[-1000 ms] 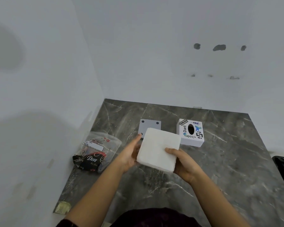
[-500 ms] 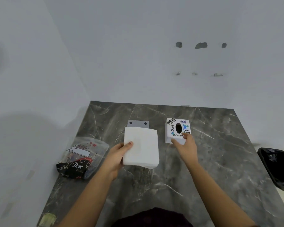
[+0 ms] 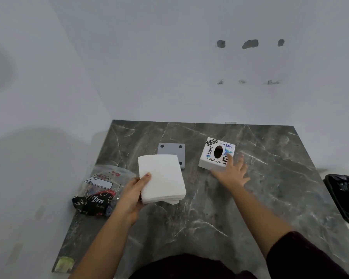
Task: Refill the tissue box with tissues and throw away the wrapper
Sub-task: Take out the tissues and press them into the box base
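Note:
My left hand (image 3: pixel 133 195) grips a thick white stack of tissues (image 3: pixel 161 178) by its left edge, holding it above the dark marble table (image 3: pixel 260 198). The white tissue box (image 3: pixel 217 154), covered in stickers with an oval slot on top, stands at the middle right and looks tipped up at its near edge. My right hand (image 3: pixel 231 172) has spread fingers touching the box's near right corner. The grey base plate of the box (image 3: pixel 172 151) lies flat behind the tissues. The crumpled clear and black tissue wrapper (image 3: pixel 100 193) lies at the table's left edge.
White walls close off the far and left sides of the table. A black-lined waste bin (image 3: pixel 345 198) stands on the floor past the table's right edge. A small yellowish scrap (image 3: pixel 64 263) sits at the near left corner.
My right hand let go of the tissue stack and reached right to the tissue box, which has tipped slightly. My left hand alone now holds the stack.

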